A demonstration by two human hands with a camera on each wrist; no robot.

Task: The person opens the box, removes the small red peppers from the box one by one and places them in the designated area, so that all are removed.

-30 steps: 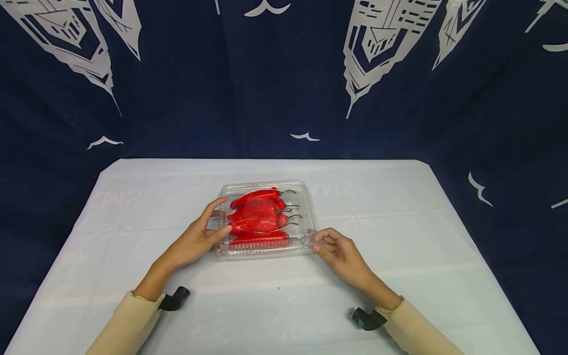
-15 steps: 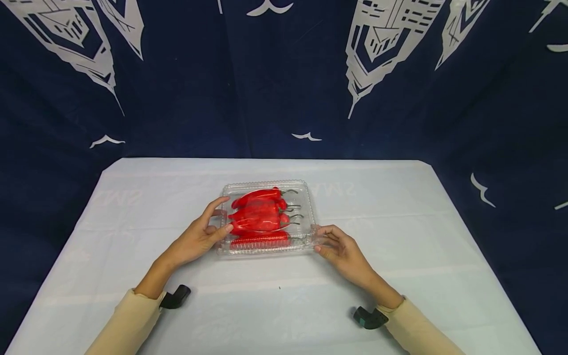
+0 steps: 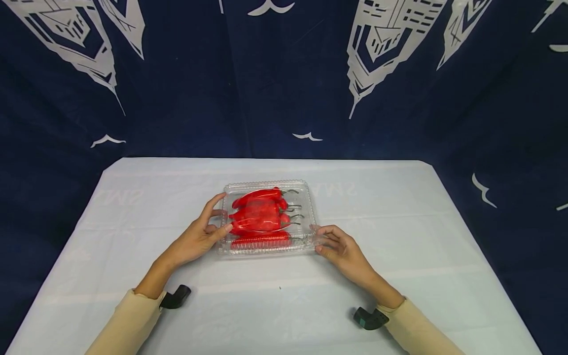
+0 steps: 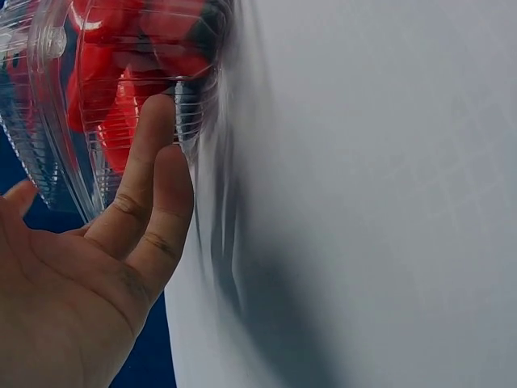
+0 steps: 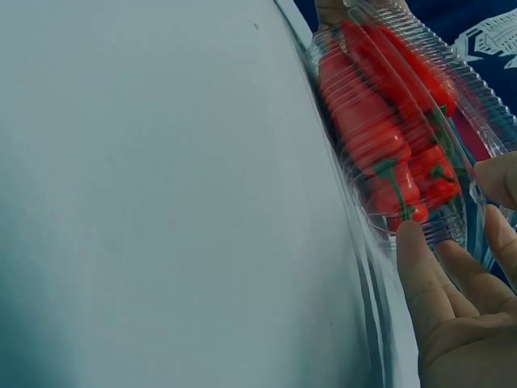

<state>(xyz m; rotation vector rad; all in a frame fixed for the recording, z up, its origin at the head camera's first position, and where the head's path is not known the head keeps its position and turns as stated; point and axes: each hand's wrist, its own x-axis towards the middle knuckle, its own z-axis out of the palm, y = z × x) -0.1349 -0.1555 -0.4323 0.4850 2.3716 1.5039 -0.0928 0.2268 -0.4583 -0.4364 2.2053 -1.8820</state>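
Over there on the white counter [image 3: 390,207] sits a clear plastic box [image 3: 266,250] of red peppers [image 3: 259,217], the left grip [image 3: 195,240] clasping its left side while the right grip [image 3: 343,254] pinches it by the near right corner.

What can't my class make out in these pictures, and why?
Head: exact number of red peppers; they overlap under the clear lid.
Head: what the dark speck on the table is; too small.
Left wrist: rest of left hand; cut off by left edge.
Right wrist: rest of right hand; cut off by right edge.
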